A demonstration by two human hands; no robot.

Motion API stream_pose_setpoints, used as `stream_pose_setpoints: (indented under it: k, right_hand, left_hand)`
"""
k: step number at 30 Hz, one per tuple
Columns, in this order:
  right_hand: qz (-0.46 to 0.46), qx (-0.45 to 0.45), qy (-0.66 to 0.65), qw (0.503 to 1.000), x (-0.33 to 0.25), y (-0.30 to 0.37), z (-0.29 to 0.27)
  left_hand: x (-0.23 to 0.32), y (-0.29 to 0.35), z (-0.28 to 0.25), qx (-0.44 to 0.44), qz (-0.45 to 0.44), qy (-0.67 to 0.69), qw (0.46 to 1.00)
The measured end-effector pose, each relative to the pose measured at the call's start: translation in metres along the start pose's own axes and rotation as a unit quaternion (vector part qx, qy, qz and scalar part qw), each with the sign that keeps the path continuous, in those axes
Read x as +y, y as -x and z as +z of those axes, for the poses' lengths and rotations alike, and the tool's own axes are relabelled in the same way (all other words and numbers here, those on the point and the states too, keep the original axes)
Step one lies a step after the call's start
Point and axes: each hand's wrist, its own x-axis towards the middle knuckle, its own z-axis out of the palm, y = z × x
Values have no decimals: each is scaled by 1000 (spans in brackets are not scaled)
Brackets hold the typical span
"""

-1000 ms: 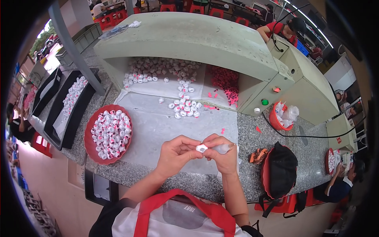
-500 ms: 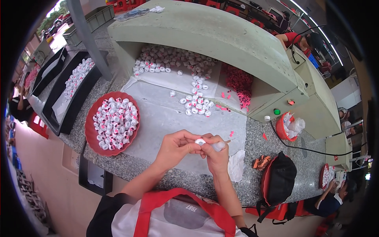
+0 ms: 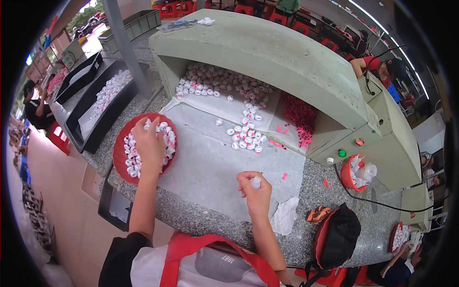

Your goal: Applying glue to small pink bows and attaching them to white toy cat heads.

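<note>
My left hand [image 3: 149, 143] reaches down into a scalloped red bowl [image 3: 119, 165] heaped with small white rounded pieces marked with pink. Its fingers are spread among the pieces, and a firm hold on any of them does not show. Above the pale sheet [image 3: 205, 177], my right hand [image 3: 257, 195] is closed around a small translucent squeeze bottle [image 3: 256, 182] with a thin needle-like tip. A loose cluster of white pieces [image 3: 247, 137] lies on the sheet, beyond the right hand.
A pale green metal hood [image 3: 267, 62] arches over more white pieces and a pink heap [image 3: 299, 115]. At right are a red tub [image 3: 348, 179] of white plastic items, a cable and a black bag [image 3: 340, 234]. Black trays [image 3: 86, 138] stand at left. Other people sit farther off.
My hands have parted. The left has moved from the small white piece both hands held to the bowl; the right stays over the sheet with the bottle. The view has shifted slightly.
</note>
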Motion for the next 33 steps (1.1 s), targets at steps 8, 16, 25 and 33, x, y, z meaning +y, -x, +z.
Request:
stream_pose_setpoints:
  k: [8, 16, 25, 33]
  right_hand:
    - [16, 29, -19, 999, -1, 37, -33]
    - [-158, 9, 13, 987, -36, 29, -43]
    - [-413, 139, 238, 868, -56, 75, -38]
    - [-397, 130, 209, 884, -53, 69, -36]
  left_hand:
    - [90, 9, 137, -301, -161, 121, 932]
    - [105, 26, -23, -349, -388, 806, 279]
    - [147, 27, -77, -288, -259, 774, 501]
    - [148, 28, -76, -287, -242, 768, 518]
